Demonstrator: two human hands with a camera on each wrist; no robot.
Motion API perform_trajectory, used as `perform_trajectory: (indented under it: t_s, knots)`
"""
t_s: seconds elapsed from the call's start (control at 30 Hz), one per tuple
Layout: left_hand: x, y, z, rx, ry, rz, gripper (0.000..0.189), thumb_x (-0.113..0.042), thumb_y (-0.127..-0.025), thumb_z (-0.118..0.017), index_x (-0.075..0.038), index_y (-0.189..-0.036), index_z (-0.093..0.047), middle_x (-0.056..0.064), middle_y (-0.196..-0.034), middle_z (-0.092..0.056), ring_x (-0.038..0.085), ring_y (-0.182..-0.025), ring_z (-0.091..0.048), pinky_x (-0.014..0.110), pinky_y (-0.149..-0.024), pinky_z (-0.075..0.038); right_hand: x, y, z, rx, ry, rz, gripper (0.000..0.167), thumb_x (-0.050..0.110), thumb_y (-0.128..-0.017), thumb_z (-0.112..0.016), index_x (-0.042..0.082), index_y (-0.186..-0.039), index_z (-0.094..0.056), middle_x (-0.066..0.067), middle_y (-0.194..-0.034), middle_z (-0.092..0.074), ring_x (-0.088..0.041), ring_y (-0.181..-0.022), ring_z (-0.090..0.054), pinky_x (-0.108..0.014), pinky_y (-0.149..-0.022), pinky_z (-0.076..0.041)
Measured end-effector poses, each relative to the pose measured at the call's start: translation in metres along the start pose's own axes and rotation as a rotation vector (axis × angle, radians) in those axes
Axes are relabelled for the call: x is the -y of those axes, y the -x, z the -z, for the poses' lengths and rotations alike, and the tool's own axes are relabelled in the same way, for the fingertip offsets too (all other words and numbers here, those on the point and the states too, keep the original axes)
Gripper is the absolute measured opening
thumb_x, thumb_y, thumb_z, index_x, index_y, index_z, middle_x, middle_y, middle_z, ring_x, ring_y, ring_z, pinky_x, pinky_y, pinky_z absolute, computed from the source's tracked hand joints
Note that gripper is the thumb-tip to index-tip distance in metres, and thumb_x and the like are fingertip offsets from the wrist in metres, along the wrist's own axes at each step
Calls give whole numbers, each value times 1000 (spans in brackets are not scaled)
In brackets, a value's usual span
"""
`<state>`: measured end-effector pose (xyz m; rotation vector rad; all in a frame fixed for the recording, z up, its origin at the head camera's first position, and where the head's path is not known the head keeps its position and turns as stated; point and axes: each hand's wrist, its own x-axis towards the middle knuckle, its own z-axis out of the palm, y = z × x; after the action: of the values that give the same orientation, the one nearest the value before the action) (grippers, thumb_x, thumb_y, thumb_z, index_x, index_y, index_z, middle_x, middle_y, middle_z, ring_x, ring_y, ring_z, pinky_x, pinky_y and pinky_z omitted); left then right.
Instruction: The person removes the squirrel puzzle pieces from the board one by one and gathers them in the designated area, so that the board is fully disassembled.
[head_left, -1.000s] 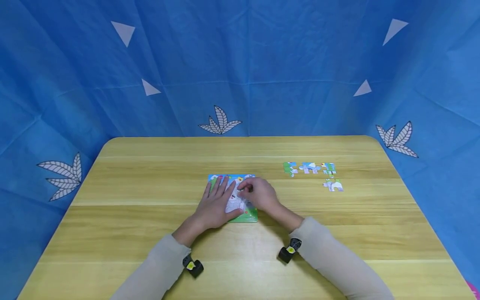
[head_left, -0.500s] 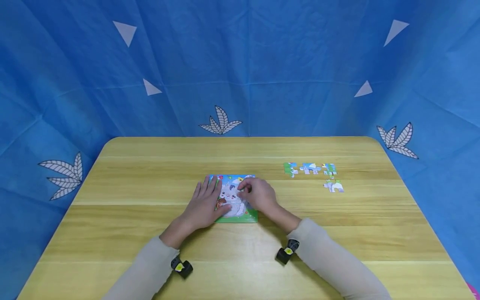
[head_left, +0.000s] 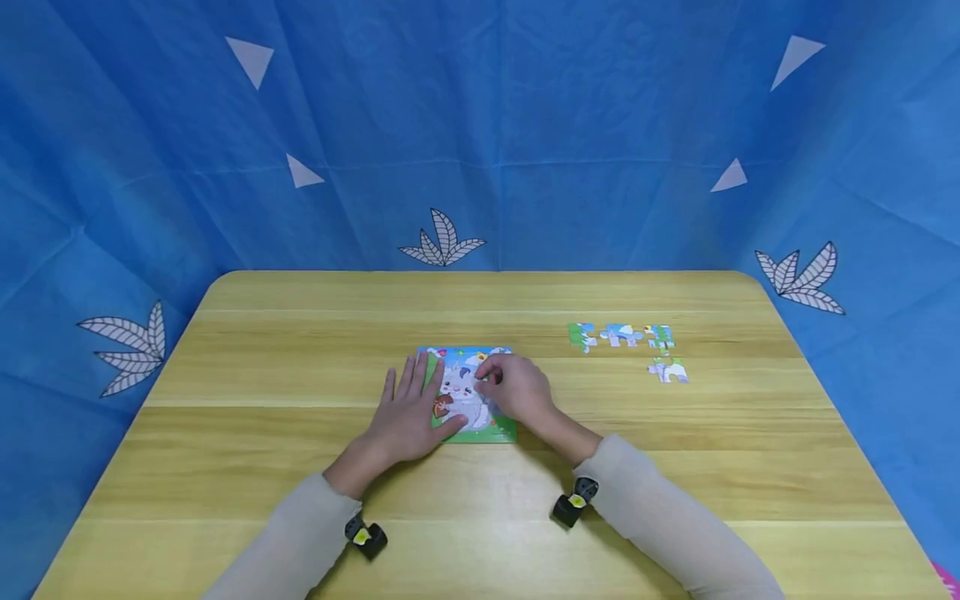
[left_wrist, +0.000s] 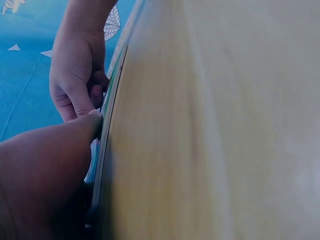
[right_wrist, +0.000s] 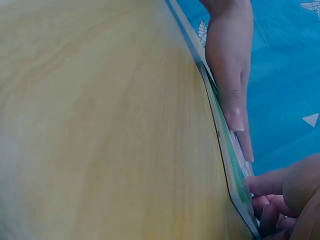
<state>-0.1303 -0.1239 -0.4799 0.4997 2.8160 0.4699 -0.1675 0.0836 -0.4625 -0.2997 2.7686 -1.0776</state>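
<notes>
A small picture puzzle board (head_left: 472,437) lies on the table, showing a pale grey animal on blue and green. My left hand (head_left: 408,423) rests spread over its left part, fingers straight, thumb near the lower edge. Curled over the board's right part is my right hand (head_left: 519,387), thumb and index fingertips close together at its surface. Whether a piece is between them is hidden. In the left wrist view the right hand (left_wrist: 77,67) bends down onto the thin board edge. The right wrist view shows the left hand (right_wrist: 230,70) lying along the board.
Several loose jigsaw pieces lie at the right back of the table: a green-edged piece (head_left: 581,336), a blue and white piece (head_left: 621,335), a corner-like piece (head_left: 661,337) and a grey piece (head_left: 667,370) below it. A blue curtain (head_left: 495,125) hangs behind the wooden table (head_left: 300,333).
My left hand has slid left across the board, uncovering more of the animal picture. The right hand stays in nearly the same place. The loose pieces have not moved.
</notes>
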Motion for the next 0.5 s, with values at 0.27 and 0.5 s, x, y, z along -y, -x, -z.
perform_trajectory:
  t_s: [0.27, 0.5]
  knots:
    - [-4, 1, 8, 15, 14, 0, 96, -65, -99, -48, -5, -163, -10, 20, -169, 8, 38, -155, 12, 60, -120, 10, 2, -1, 1, 5, 1, 24, 8, 20, -89, -81, 17, -93, -74, 7, -70, -59, -9, -58, -50, -24, -50, -37]
    - [0, -1, 2, 25, 18, 7, 96, -68, -99, -44, -8, -164, -5, 16, -169, 13, 35, -154, 16, 59, -120, 12, 5, -2, 2, 24, -4, 12, 9, 18, -88, -81, 15, -90, -73, 6, -70, -59, -9, -58, -50, -24, -52, -37]
